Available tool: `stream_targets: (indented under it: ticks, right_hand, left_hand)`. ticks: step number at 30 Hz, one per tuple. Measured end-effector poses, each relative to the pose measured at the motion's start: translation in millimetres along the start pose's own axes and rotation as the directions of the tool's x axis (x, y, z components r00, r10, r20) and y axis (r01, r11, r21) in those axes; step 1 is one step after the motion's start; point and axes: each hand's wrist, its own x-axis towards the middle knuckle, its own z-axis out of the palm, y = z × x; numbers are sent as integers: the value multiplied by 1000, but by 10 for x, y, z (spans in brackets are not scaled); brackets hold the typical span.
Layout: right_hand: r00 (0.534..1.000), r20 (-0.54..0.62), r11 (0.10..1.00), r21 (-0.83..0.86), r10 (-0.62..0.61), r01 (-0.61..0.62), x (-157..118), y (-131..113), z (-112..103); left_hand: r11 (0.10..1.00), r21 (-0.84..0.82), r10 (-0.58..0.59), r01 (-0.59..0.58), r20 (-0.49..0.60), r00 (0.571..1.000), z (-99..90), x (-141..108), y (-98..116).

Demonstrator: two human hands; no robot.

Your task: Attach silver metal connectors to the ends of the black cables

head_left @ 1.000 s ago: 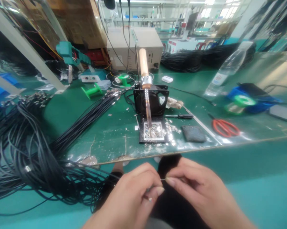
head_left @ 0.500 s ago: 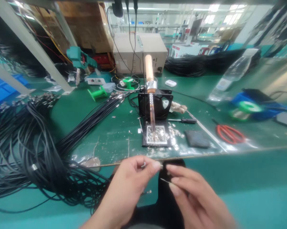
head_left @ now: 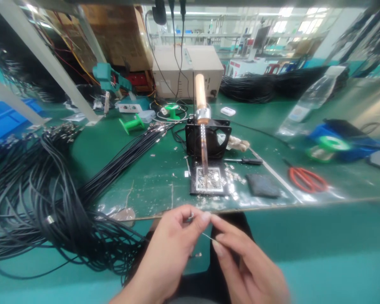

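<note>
Just below the table's front edge, my left hand (head_left: pixel 180 242) is closed in a pinch on a small metallic piece, mostly hidden between thumb and fingers. My right hand (head_left: pixel 240 249) pinches a thin wire (head_left: pixel 208 236) between thumb and fingers, and its index fingertip meets my left thumb. Beyond both hands, a soldering iron (head_left: pixel 201 99) with a wooden handle points down over a square tray (head_left: pixel 198 179) of small metal pieces. A black fan (head_left: pixel 219 139) stands behind the iron's tip.
Bundles of black cables (head_left: pixel 66 202) cover the left side and hang over the edge. To the right lie a dark pad (head_left: pixel 263 185), a screwdriver (head_left: pixel 251 161), red-handled scissors (head_left: pixel 306 179), a solder spool (head_left: pixel 329 145) and a plastic bottle (head_left: pixel 313 99).
My right hand has moved left, closing the gap to my left hand, and the wire has come with it. My left hand has stayed nearly in place. The view has shifted slightly.
</note>
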Motion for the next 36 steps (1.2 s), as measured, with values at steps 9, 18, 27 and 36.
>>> stream_targets:
  ticks: [9,18,27,36]
  right_hand:
    - [995,-38,994,-52,95,-97,33,62,-111]
    - [984,-123,991,-19,126,-129,53,124,-79]
    - [988,-135,997,1,78,-78,135,132,-40]
    - [990,-123,998,-2,62,-62,221,159,-22]
  left_hand:
    - [996,-78,38,-32,79,996,-97,-33,0]
    - [990,-143,-2,0,-14,1000,-61,16,-44]
    - [997,-76,-20,18,-24,1000,-79,62,66]
    - [998,-51,-34,35,6,999,-110,149,103]
